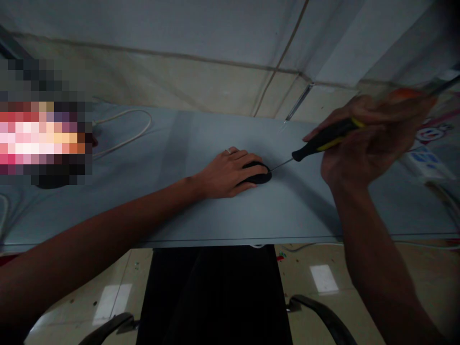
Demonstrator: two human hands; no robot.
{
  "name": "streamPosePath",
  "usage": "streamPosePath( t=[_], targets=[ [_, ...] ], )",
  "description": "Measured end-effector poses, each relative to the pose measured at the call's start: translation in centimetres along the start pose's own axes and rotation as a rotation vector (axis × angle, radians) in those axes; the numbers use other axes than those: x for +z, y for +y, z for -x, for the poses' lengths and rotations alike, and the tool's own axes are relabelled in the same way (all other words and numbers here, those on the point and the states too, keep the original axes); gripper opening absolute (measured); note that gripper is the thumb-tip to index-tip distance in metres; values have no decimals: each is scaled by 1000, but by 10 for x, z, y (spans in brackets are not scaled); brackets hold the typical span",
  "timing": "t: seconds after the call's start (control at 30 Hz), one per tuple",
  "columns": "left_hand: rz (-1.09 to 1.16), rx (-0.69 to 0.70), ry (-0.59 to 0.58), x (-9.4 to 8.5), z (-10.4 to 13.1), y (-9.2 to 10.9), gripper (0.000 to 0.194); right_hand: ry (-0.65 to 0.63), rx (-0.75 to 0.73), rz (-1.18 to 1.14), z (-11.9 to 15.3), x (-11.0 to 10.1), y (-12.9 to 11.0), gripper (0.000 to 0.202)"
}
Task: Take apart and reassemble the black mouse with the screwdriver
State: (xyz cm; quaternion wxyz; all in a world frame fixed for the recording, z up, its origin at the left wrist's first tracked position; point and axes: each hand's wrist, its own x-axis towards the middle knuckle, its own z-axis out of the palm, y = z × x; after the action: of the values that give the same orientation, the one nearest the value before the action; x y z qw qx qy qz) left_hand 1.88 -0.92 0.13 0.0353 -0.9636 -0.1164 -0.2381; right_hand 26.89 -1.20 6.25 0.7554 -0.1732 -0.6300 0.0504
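My left hand point(233, 173) lies over a dark, rounded computer mouse point(264, 178) on the grey table point(223, 218), its fingers curled round it. A ring shows on one finger. In my right hand point(366, 143) is a screwdriver point(316, 141) with a black and yellow handle. Its thin shaft slants down to the left, and the tip meets the mouse's right end, or comes very close to it. An orange piece point(413, 98) with a dark rod also shows at the right hand; blur hides exactly what it is.
White cables point(125, 139) lie on the table at left, by a pixelated area. At right are a white power strip point(427, 165) and a round sticker or label point(429, 134). A tiled wall point(201, 76) backs the table. Chair armrests point(323, 314) stand below its front edge.
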Motion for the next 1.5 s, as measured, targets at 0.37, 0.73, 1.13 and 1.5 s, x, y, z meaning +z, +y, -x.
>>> streamPosePath(
  t=[0.37,0.73,1.13,1.5],
  targets=[
    [13,-34,-4,2,-1,-1,48,-148,-341,70,-1,-7,6,49],
    [13,-29,1,2,-2,0,46,44,-292,23,-2,1,5,22],
    [25,-15,28,3,-1,-2,50,-75,-177,91,-2,6,-17,29],
    [30,-22,30,4,-1,-2,49,-81,-105,115,3,10,-28,37]
  ],
)
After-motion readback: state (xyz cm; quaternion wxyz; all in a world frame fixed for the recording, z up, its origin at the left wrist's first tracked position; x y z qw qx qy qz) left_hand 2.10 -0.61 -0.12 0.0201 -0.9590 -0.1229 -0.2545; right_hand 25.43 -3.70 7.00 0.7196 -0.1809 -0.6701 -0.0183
